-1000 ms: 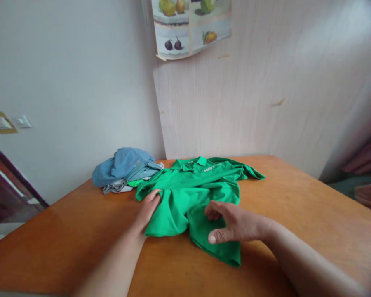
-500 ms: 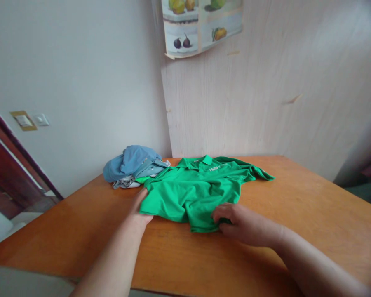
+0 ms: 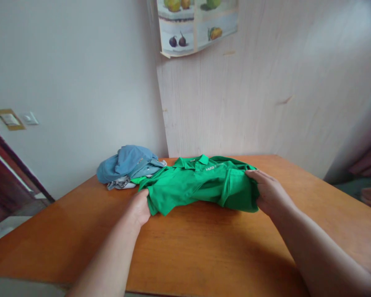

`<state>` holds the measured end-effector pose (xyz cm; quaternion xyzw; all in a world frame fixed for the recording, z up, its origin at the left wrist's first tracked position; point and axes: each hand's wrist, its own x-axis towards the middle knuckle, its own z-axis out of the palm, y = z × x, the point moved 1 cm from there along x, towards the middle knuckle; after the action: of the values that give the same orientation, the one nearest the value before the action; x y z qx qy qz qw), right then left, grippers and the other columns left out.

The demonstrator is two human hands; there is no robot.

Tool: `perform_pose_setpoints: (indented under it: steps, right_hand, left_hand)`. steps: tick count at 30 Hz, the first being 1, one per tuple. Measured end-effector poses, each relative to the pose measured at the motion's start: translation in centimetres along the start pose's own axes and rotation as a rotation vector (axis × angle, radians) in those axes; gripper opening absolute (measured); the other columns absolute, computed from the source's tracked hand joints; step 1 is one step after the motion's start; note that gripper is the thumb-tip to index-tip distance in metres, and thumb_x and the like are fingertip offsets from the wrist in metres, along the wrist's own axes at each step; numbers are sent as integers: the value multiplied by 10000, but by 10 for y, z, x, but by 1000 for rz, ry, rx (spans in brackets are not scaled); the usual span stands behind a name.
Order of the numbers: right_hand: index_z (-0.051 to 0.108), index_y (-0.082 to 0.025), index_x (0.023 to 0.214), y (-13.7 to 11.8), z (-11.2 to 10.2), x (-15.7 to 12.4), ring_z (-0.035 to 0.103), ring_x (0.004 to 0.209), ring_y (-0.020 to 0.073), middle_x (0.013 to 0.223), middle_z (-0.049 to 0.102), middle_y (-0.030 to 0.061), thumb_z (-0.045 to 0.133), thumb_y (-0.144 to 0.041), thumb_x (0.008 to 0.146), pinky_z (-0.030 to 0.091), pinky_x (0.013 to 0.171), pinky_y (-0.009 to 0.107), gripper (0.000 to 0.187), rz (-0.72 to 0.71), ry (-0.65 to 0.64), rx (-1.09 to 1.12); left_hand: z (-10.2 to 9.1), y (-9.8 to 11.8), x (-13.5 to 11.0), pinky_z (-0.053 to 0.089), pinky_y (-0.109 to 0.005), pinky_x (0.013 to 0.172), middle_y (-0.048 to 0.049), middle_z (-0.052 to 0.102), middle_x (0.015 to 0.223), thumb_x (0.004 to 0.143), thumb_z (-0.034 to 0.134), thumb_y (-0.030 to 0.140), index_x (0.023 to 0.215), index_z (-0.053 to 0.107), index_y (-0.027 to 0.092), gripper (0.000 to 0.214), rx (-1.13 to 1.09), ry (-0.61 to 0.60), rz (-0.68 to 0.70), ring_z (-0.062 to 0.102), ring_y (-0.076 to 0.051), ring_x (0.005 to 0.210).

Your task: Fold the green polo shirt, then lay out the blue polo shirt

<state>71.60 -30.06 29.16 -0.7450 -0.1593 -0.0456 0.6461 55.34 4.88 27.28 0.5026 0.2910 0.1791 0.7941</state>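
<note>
A green polo shirt (image 3: pixel 185 183) lies across the table with its collar at the far side and pale lettering on the chest. My left hand (image 3: pixel 141 206) grips its near left edge, thumb on top of the cloth. On the other side, my right hand (image 3: pixel 267 189) is closed on the shirt's right edge, which it holds up off the wood. The near part of the shirt hangs raised and creased between both hands. Fingers under the fabric are hidden.
A pile of blue and grey clothes (image 3: pixel 128 165) sits at the back left of the wooden table (image 3: pixel 198 251), touching the shirt's left side. Behind stands a wall panel (image 3: pixel 222 103) with a fruit poster (image 3: pixel 200 29).
My right hand has moved right and up, lifting the shirt's lower right edge and spreading it. The left hand keeps its place at the left edge, its thumb now over the cloth.
</note>
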Motion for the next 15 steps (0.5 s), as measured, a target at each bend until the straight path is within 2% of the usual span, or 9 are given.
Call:
perform_pose_setpoints:
  steps: [2,4,7,9,10,12,15]
  right_hand:
    - [606,-225,952,4,0,1,631,739,224,808,665,48,580,-553,814,509,605,320,357,59,72,44]
    - [615,-218,945,7,-1,2,618,722,218,777,655,42,604,-551,803,488,593,309,362,68,130,-57]
    - [624,-213,1016,5,-3,2,624,784,220,872,682,65,611,-550,814,476,649,308,393,-35,239,-245]
    - [624,-219,990,-1,-2,-1,608,765,204,855,673,55,597,-567,839,453,646,296,380,-116,276,-296]
    - [619,-222,933,-4,0,-4,584,714,191,792,651,38,569,-590,859,428,613,287,378,-143,250,-314]
    - [568,-231,774,-12,6,-11,508,606,164,652,568,5,487,-653,897,358,544,279,447,-172,114,-378]
    - [488,-234,654,-19,20,-24,471,564,155,587,522,-3,413,-750,890,289,524,286,572,-153,-147,-585]
  left_hand:
    - [-2,-1,2,587,-391,720,-89,764,918,808,598,244,1063,654,164,273,39,13,99,735,-248,816]
    - [-6,0,4,573,-366,740,-61,752,911,741,621,201,1025,644,178,286,103,98,229,723,-235,841]
    - [-9,1,5,542,-333,830,-40,729,962,695,640,192,987,636,186,292,239,202,411,693,-214,940]
    - [-7,3,1,510,-332,923,-52,710,1066,719,654,233,1002,629,190,288,295,209,563,661,-212,1047]
    - [-5,4,-2,490,-340,967,-61,699,1117,745,659,270,1026,623,194,293,319,196,637,643,-216,1098]
    - [1,4,-8,459,-373,1022,-85,678,1196,800,666,365,1101,615,201,347,409,122,732,614,-237,1167]
    - [8,-1,-16,419,-421,1068,-109,648,1290,802,713,474,1220,619,214,501,694,-49,776,575,-280,1235]
